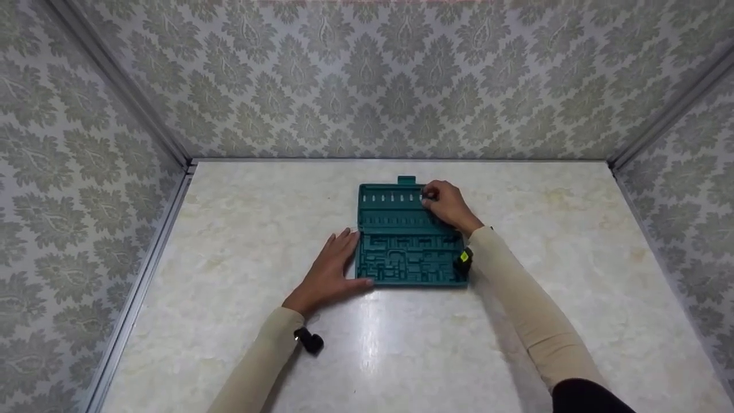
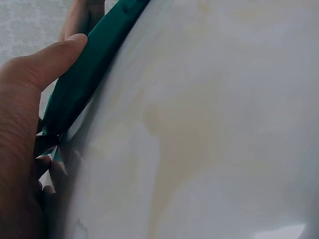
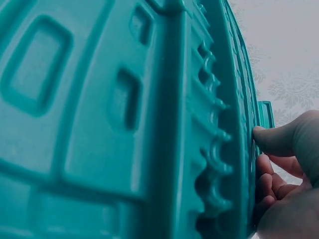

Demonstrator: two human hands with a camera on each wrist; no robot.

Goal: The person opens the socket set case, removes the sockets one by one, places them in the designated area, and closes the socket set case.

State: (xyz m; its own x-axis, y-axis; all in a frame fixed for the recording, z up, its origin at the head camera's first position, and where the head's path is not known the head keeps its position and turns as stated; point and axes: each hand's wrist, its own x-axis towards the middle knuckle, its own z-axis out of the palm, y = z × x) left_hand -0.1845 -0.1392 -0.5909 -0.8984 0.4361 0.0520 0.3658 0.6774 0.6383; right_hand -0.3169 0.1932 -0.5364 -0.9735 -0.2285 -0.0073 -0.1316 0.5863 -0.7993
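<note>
A green plastic tool case (image 1: 410, 258) lies unfolded on the table, its lid (image 1: 384, 213) away from me and its moulded base nearer. The left hand (image 1: 332, 267) spans the near left corner; its fingers stretch along the left side, and its thumb (image 2: 75, 45) rests on the front edge. At the lid's far right corner, the right hand (image 1: 450, 203) pinches the rim. In the right wrist view the thumb (image 3: 274, 139) touches that rim, with the other fingers curled partly out of sight behind it. The base is full of shaped recesses, and a row of small pale marks runs along the lid.
A pale marbled table (image 1: 258, 206) surrounds the case. Patterned wall panels (image 1: 367, 80) stand behind it and on both sides, with metal edging at the corners. A latch tab (image 1: 406, 180) sticks out from the lid's far edge.
</note>
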